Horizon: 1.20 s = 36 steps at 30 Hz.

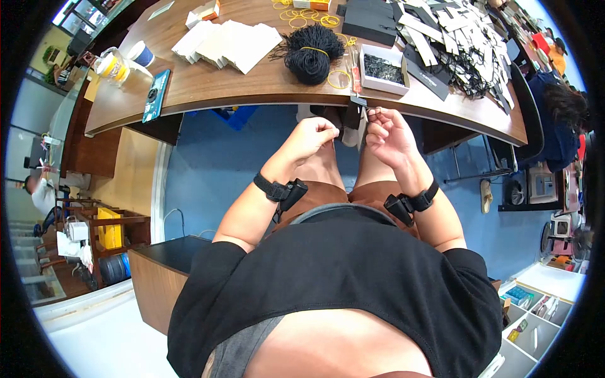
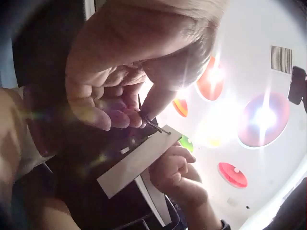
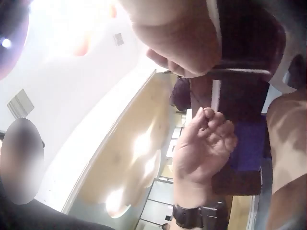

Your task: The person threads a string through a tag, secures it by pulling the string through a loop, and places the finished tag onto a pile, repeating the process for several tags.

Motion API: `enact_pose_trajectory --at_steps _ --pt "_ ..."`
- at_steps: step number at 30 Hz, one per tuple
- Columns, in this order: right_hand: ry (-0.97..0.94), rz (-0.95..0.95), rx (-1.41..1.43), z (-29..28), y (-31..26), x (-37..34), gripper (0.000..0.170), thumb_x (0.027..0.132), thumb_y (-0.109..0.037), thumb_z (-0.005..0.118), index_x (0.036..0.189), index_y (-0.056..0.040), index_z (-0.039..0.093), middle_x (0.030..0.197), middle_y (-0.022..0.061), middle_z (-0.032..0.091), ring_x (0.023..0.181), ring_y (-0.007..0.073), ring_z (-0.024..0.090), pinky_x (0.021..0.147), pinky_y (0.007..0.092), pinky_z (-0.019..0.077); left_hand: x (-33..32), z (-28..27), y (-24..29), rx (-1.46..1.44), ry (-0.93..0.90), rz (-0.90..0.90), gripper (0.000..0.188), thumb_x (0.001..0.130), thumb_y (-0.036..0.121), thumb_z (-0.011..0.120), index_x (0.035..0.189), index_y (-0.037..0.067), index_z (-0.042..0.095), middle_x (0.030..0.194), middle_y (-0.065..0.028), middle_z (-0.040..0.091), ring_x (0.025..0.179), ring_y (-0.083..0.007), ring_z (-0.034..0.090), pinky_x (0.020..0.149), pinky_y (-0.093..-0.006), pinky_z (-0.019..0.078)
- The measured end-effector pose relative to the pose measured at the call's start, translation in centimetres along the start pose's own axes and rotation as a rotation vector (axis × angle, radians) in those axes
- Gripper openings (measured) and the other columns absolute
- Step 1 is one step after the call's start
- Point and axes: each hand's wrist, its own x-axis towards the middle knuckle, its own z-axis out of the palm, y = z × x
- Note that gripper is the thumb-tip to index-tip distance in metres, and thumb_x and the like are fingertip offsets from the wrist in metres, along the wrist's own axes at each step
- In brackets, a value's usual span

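Observation:
My left hand (image 1: 313, 138) pinches a thin black cord (image 2: 156, 127) between thumb and fingertips. In the left wrist view the cord runs to a hole near one end of a narrow white tag (image 2: 136, 163). Just past the tag is my right hand (image 1: 392, 140), its fingers curled. In the head view its thumb and forefinger pinch a dark bit of cord (image 1: 376, 112) near the table edge. Seen from the right wrist, the cord stretches from the left fingertips up toward the right hand, whose own fingertips are hidden there. A second pale strip (image 2: 156, 206) hangs below the tag.
A dark clip (image 1: 358, 102) sits at the edge of the wooden table (image 1: 246, 90). On the table lie a black cord bundle (image 1: 309, 60), a white box (image 1: 381, 69) of dark cords, white card stacks (image 1: 242, 47), a tag pile (image 1: 463, 47) and a phone (image 1: 156, 96).

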Motion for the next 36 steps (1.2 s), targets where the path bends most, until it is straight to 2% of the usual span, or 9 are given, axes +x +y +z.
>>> enact_pose_trajectory --at_steps 6,10,13,15,17,22,29,33,36 --pt "-0.145 0.049 0.117 0.9 0.9 -1.1 0.024 0.091 -0.013 0.047 0.112 -0.0052 0.055 0.065 -0.0020 0.046 0.053 0.0083 0.038 0.049 0.0207 0.0324 -0.3 0.5 1.1 -0.171 0.005 -0.107 0.009 0.083 0.014 0.063 0.080 0.005 0.064 0.065 0.0011 0.056 0.057 -0.0064 0.049 0.049 -0.0212 0.0398" --pt "-0.159 -0.131 -0.651 1.4 0.6 -1.8 0.043 0.089 -0.011 0.049 0.132 -0.0089 0.046 0.059 -0.0010 0.048 0.048 0.0080 0.038 0.048 0.0214 0.0342 -0.8 1.2 2.4 -0.454 -0.001 -0.129 0.008 0.084 0.013 0.061 0.081 0.006 0.062 0.065 0.0017 0.054 0.057 -0.0080 0.049 0.053 -0.0218 0.0408" --pt "-0.084 -0.316 -1.444 4.1 1.6 -3.6 0.048 0.086 -0.008 0.054 0.133 -0.0120 0.046 0.057 0.0024 0.054 0.047 0.0091 0.047 0.047 0.0241 0.0405 -0.9 2.1 3.2 -0.626 -0.023 -0.110 0.008 0.087 0.011 0.056 0.085 0.006 0.061 0.070 -0.0001 0.056 0.063 -0.0104 0.052 0.061 -0.0247 0.0445" --pt "-0.090 -0.533 -1.888 4.0 2.3 -3.1 0.042 0.082 -0.010 0.060 0.124 -0.0112 0.054 0.069 0.0140 0.063 0.060 0.0243 0.065 0.056 0.0324 0.0503 -0.9 2.9 3.0 -0.752 -0.044 -0.129 0.010 0.089 0.011 0.052 0.087 0.006 0.061 0.076 -0.0018 0.058 0.067 -0.0115 0.053 0.064 -0.0264 0.0452" --pt "-0.051 -0.970 -2.015 3.0 3.0 -2.0 0.035 0.082 -0.013 0.061 0.116 -0.0119 0.058 0.076 0.0145 0.065 0.068 0.0296 0.065 0.059 0.0358 0.0516 -0.4 2.8 2.0 -0.781 -0.105 -0.178 0.015 0.090 0.014 0.049 0.091 0.005 0.061 0.087 -0.0056 0.061 0.076 -0.0160 0.056 0.073 -0.0313 0.0455" --pt "0.127 -0.975 -1.982 2.9 3.1 -2.0 0.017 0.083 -0.014 0.059 0.099 -0.0091 0.064 0.078 0.0129 0.065 0.071 0.0301 0.065 0.060 0.0375 0.0519 -0.8 2.0 3.4 -1.012 -0.409 -0.355 0.025 0.086 0.012 0.049 0.104 0.003 0.062 0.100 -0.0078 0.064 0.086 -0.0181 0.058 0.080 -0.0338 0.0441" --pt "-0.034 -0.584 -1.637 6.4 1.6 -4.3 0.013 0.088 -0.012 0.060 0.082 -0.0012 0.065 0.057 0.0031 0.056 0.053 0.0073 0.051 0.049 0.0243 0.0409 -1.2 3.6 3.6 0.581 0.193 0.800 0.034 0.082 0.004 0.059 0.116 0.004 0.056 0.105 -0.0037 0.058 0.091 -0.0139 0.056 0.086 -0.0284 0.0431" --pt "-0.104 -0.451 -1.462 6.8 0.0 -4.9 0.010 0.085 -0.009 0.061 0.086 -0.0015 0.067 0.067 0.0046 0.058 0.056 0.0119 0.056 0.057 0.0269 0.0465 -1.7 4.0 3.7 -0.189 -0.346 0.311 0.027 0.091 0.022 0.057 0.108 0.001 0.055 0.086 -0.0023 0.059 0.082 -0.0119 0.057 0.074 -0.0266 0.0464" --pt "0.064 -1.048 -2.137 7.0 -2.2 -5.7 0.013 0.077 -0.001 0.062 0.090 0.0005 0.066 0.081 0.0111 0.063 0.073 0.0255 0.063 0.066 0.0289 0.0494 -2.1 2.0 3.8 -0.251 -0.619 -0.052 0.027 0.092 0.026 0.055 0.099 0.001 0.054 0.072 -0.0004 0.053 0.059 -0.0076 0.051 0.054 -0.0225 0.0443"
